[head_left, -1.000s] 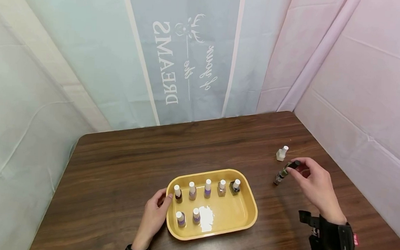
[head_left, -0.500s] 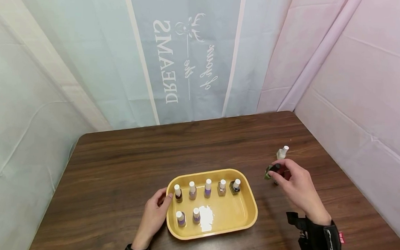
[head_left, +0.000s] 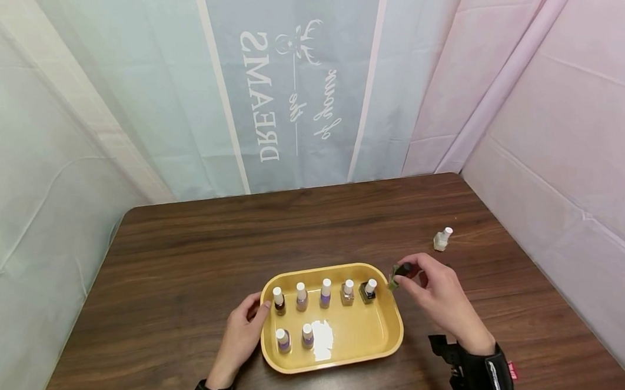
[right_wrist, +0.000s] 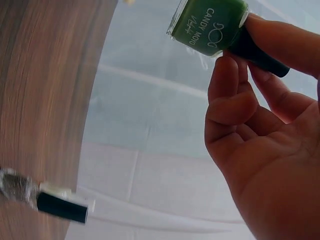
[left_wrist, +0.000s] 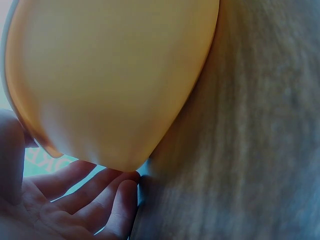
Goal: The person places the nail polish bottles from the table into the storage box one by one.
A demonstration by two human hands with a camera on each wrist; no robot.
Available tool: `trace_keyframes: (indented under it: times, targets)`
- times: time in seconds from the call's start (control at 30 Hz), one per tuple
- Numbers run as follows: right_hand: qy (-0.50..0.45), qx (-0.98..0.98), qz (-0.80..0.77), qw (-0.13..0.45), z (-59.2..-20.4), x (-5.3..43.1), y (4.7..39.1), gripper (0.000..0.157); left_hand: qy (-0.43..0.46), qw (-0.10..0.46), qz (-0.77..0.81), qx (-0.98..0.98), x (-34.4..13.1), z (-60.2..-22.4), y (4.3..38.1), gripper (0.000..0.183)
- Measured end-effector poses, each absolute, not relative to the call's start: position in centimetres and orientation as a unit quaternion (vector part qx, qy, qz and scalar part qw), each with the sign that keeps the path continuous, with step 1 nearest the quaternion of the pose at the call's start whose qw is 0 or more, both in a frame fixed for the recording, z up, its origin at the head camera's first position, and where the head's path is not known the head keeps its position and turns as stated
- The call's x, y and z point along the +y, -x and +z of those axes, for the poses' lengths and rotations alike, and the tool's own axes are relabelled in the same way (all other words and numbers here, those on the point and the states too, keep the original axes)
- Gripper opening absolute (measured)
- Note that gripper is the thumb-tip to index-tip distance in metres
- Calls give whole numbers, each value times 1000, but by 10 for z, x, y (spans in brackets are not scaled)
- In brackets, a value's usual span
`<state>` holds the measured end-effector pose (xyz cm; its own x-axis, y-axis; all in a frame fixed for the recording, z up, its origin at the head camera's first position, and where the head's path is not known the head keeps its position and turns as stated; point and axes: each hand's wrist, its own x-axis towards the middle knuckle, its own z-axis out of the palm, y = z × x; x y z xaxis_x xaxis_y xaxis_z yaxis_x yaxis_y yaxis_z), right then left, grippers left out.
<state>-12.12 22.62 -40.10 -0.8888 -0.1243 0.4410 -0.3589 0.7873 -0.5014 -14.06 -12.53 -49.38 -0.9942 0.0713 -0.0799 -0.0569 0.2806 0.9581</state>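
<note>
My left hand (head_left: 241, 332) grips the left end of a yellow tray (head_left: 348, 332), thumb over the rim and fingers along the outer wall. Several white-capped nail polish bottles stand in it: a back row, with a dark one (head_left: 368, 291) at its right end, and two purple ones (head_left: 307, 336) in front at left. At the tray's right rim, my right hand (head_left: 440, 293) pinches a green nail polish bottle (right_wrist: 207, 25) by its black cap, the bottle tilted. In the right wrist view the fingers (right_wrist: 232, 107) lie beside the cap.
A white nail polish bottle (head_left: 441, 239) stands at the right on the brown wooden table (head_left: 209, 242). Near it is a glittery, black-capped bottle (right_wrist: 62, 206), hidden behind my right hand in the head view. Fabric curtains (head_left: 317, 101) surround the table's back and sides.
My right hand has lifted the green nail polish bottle and carried it left, from beside the white bottle to the tray's right rim. The left hand and tray have stayed in place.
</note>
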Motion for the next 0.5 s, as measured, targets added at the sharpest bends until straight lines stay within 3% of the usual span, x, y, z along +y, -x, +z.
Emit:
trace_keyframes:
  times: [0.5]
  targets:
    - [-210,-907,333,148,-407,178,124,26,8,68,579,812,-130,-492,146,35]
